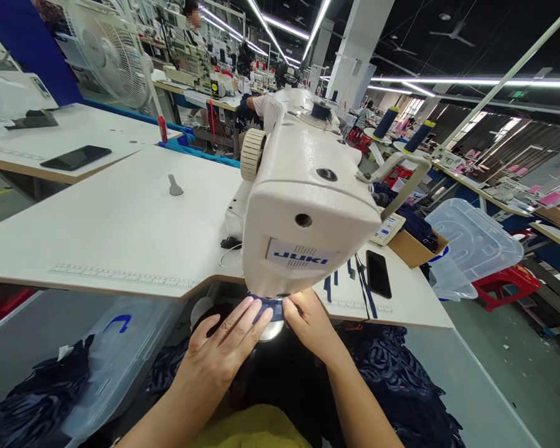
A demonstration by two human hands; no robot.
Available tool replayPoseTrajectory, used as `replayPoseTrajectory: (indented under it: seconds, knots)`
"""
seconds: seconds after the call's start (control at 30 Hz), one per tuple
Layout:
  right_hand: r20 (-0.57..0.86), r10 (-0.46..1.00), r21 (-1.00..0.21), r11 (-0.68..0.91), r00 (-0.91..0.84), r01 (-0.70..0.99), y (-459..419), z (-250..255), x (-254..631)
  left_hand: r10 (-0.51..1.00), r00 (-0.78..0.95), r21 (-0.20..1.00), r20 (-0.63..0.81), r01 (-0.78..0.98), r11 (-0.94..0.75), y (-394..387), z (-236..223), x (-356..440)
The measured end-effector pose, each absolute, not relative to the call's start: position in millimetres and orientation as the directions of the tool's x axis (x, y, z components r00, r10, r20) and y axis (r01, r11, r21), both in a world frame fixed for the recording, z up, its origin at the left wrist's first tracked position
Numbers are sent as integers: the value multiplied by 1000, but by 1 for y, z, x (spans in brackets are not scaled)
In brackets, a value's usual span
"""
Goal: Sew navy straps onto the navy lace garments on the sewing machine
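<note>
A white sewing machine [315,199] marked JUKI stands in front of me, its head over a narrow piece of navy fabric [275,309]. Flat on the left part of this fabric lie the stretched fingers of my left hand [224,358]. My right hand [310,323] pinches the fabric's right end between thumb and bent fingers. Just below the fabric shows a round, brightly lit metal part [271,331]. The machine head hides the needle and the fabric's far edge.
Navy strips [350,280] and a black phone [378,274] lie right on the white table [135,218]; a small metal piece [174,186] lies left. Dark garments [396,379] are heaped below. A plastic bin [471,242] sits on a red stool [506,286]. Other people work beyond.
</note>
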State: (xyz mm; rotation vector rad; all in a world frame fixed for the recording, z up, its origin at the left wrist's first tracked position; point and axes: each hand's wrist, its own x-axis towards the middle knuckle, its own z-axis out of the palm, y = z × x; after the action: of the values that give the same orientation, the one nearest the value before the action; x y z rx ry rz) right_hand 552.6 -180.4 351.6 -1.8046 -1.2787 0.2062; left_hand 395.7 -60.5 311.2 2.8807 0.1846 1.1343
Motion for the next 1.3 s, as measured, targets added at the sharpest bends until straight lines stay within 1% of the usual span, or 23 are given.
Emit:
replayPoseTrajectory:
  seconds: [0.47,0.67,0.87,1.1,1.2,1.3]
  knots:
    - [319,820,-759,-80,476,647,-179,347,554,149,717,117,681,94,-989,-64,311,395]
    - [309,816,-767,-91,489,636,-178,343,553,198,730,157,654,125,-980,-64,311,393]
    - [307,811,-763,-103,498,638,-177,345,551,180,693,128,698,126,-984,-60,308,393]
    - [337,811,-769,-56,478,637,-178,350,550,174,734,101,657,143,-985,-62,311,394]
    - [370,792,-769,-33,486,639,-180,347,549,158,745,72,648,146,-987,-63,313,395]
    - [402,739,-778,-35,540,628,-181,341,547,132,744,27,655,152,-988,-66,316,397]
